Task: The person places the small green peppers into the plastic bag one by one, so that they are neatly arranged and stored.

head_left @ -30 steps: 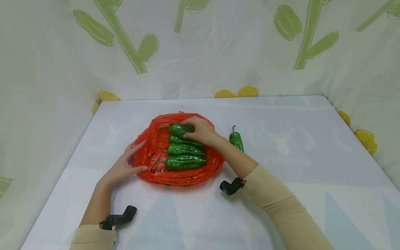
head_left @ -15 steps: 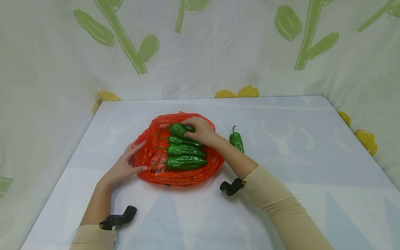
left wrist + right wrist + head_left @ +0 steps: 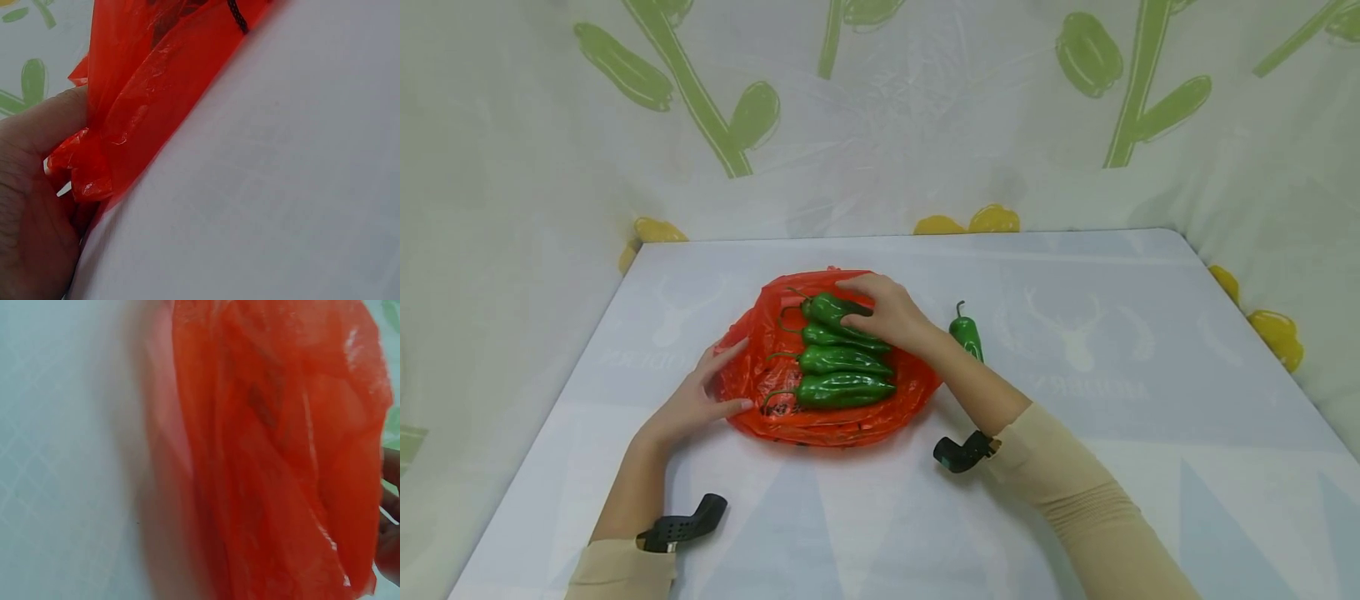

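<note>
An opened red plastic bag (image 3: 917, 392) lies on the table with several long green peppers (image 3: 842, 389) side by side on it, stems to the left. My left hand (image 3: 696, 396) holds the bag's left end, thumb and fingers spread over its rim. In the left wrist view, crumpled red film sits between the thumb and fingers. Over the right part of the farthest pepper (image 3: 827, 308), my right hand (image 3: 887, 312) has its thumb and fingers apart around the pepper's tapered end. Only part of the right hand shows beyond the bag in the right wrist view.
One more green pepper (image 3: 966, 336) lies on the white table (image 3: 1075, 492), right of the bag and partly behind the right forearm. Black wrist cameras (image 3: 962, 452) sit on both wrists. A patterned curtain (image 3: 910, 150) surrounds the table's back and sides.
My right hand has shifted slightly right and its fingers have spread from the farthest pepper. That pepper's stem now points further up and away. The left hand has stayed on the bag.
</note>
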`<state>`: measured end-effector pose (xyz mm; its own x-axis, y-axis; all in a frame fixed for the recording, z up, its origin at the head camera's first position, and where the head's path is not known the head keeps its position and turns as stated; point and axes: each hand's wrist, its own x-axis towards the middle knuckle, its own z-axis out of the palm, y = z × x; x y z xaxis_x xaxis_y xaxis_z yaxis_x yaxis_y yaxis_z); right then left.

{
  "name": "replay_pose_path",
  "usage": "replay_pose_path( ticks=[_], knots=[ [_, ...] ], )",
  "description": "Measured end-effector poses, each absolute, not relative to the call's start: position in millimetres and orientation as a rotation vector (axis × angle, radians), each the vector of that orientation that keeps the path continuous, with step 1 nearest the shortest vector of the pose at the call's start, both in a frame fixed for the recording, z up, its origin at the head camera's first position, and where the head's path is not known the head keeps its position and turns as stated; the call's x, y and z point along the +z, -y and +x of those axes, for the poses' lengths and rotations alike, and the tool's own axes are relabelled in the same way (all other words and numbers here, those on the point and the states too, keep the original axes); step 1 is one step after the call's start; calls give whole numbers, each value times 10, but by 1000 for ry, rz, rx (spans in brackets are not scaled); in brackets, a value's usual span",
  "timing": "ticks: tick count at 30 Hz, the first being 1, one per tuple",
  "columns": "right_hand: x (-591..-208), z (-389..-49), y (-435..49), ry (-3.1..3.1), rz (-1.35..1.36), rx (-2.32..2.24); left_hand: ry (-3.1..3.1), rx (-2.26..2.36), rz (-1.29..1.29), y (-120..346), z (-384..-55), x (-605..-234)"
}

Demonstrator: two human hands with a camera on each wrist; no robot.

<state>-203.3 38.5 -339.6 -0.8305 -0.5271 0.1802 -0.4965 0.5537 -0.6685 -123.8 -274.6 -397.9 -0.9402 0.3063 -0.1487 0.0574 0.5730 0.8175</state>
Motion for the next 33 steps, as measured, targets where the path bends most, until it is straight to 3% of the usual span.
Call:
replay_pose_path(
  ticks=[25, 33],
  knots=[
    [-3301, -1849, -826, -2757, -974, -1341, -2529, 1321, 315, 2747, -1233, -3996],
    [-3294, -1806, -1060, -2784, -867, -1356, -2539, 1299, 294, 2754, -1236, -3994]
  ],
)
